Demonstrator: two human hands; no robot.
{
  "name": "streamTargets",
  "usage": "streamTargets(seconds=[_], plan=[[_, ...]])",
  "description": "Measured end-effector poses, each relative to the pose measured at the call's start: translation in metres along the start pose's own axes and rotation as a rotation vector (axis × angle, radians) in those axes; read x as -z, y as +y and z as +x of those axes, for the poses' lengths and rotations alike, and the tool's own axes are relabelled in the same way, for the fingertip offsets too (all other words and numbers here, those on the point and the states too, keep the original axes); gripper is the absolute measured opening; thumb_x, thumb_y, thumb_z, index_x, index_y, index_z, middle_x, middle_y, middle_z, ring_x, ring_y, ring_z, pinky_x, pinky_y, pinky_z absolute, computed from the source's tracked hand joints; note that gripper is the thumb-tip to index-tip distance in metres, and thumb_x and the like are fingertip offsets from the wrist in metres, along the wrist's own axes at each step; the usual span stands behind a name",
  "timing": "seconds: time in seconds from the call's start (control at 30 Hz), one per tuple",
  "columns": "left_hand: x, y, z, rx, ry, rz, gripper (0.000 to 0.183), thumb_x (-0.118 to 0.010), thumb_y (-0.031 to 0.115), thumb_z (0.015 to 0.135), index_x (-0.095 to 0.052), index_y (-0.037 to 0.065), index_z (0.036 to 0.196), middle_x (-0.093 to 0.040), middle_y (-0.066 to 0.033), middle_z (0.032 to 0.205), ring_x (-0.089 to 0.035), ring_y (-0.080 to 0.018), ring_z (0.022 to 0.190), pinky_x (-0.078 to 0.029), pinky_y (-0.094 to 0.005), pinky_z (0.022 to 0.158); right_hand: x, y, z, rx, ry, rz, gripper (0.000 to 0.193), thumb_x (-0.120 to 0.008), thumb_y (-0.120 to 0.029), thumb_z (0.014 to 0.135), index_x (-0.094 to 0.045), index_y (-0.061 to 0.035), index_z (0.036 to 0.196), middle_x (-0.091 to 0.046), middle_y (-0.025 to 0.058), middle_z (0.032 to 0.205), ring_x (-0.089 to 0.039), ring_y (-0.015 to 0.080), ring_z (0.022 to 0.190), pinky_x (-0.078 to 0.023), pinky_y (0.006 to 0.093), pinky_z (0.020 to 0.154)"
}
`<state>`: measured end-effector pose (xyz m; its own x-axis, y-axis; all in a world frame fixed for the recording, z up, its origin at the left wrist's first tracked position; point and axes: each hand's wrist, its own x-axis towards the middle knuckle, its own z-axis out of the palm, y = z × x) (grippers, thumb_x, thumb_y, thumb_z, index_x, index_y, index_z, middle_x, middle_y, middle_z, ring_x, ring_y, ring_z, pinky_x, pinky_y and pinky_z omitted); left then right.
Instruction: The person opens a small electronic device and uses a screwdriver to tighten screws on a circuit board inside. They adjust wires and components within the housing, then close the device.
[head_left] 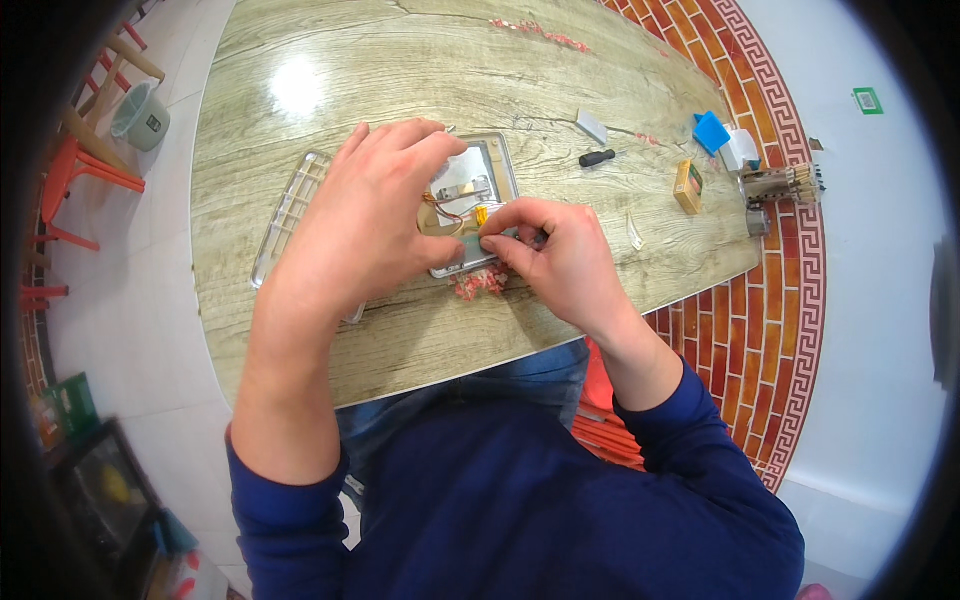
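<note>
A shallow rectangular casing (509, 165) lies opened on the table, with a metal bar, thin coloured wires (445, 210) and a small yellow piece (481, 216) inside. My left hand (375, 205) arches over its left side, with the thumb on the near corner and the fingers at the far edge, bracing it. My right hand (560, 255) is closed in a pinch just beside the yellow piece. What sits between its fingertips is too small to name. Partly hidden behind my left wrist is a pale ribbed panel (283, 215).
A black-handled screwdriver (597, 158) and a small white block (591, 126) lie beyond the casing. Farther right are a yellow box (688, 187), a blue object (711, 133) and a metal holder of sticks (775, 185). A brick-patterned wall borders the table's right side.
</note>
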<state>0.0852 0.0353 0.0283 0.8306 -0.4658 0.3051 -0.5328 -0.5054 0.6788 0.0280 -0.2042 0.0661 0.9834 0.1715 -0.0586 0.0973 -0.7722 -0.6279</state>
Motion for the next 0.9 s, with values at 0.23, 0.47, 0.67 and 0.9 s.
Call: streamTargets(seconds=[0.23, 0.47, 0.67, 0.9], plan=[[0.007, -0.001, 0.002, -0.004, 0.018, 0.033, 0.082, -0.103, 0.012, 0.072, -0.074, 0.003, 0.148, -0.072, -0.0193, 0.160, -0.063, -0.0424, 0.153, -0.045, -0.0528, 0.136, 0.004, -0.001, 0.002, -0.041, -0.049, 0.027, 0.009, -0.089, -0.007, 0.102, -0.088, -0.0034, 0.110, -0.083, 0.0145, 0.086, -0.080, 0.0246, 0.075, -0.062, 0.0389, 0.072], [0.007, 0.001, 0.001, -0.001, 0.045, 0.074, 0.075, -0.102, 0.016, 0.076, -0.075, 0.006, 0.145, -0.077, -0.0156, 0.146, -0.064, -0.0397, 0.154, -0.041, -0.0652, 0.140, 0.005, 0.006, 0.007, 0.091, -0.054, -0.064, 0.011, -0.091, -0.005, 0.101, -0.088, -0.0018, 0.111, -0.083, 0.0122, 0.085, -0.076, 0.0177, 0.074, -0.061, 0.0367, 0.072], [0.006, 0.001, 0.001, -0.009, 0.067, 0.085, 0.070, -0.102, 0.016, 0.077, -0.076, 0.006, 0.142, -0.079, -0.0128, 0.139, -0.065, -0.0380, 0.152, -0.041, -0.0698, 0.139, 0.008, 0.007, 0.011, 0.103, -0.074, -0.070, 0.009, -0.089, -0.005, 0.103, -0.086, -0.0005, 0.110, -0.083, 0.0136, 0.087, -0.077, 0.0182, 0.075, -0.061, 0.0366, 0.073], [0.010, 0.000, 0.000, 0.019, 0.000, 0.069, 0.084, -0.105, 0.017, 0.072, -0.075, 0.006, 0.150, -0.071, -0.0249, 0.162, -0.060, -0.0447, 0.158, -0.045, -0.0535, 0.138, 0.008, 0.005, 0.006, 0.045, -0.029, -0.018, 0.009, -0.085, -0.003, 0.107, -0.084, -0.0004, 0.116, -0.078, 0.0122, 0.084, -0.073, 0.0167, 0.073, -0.059, 0.0367, 0.072]])
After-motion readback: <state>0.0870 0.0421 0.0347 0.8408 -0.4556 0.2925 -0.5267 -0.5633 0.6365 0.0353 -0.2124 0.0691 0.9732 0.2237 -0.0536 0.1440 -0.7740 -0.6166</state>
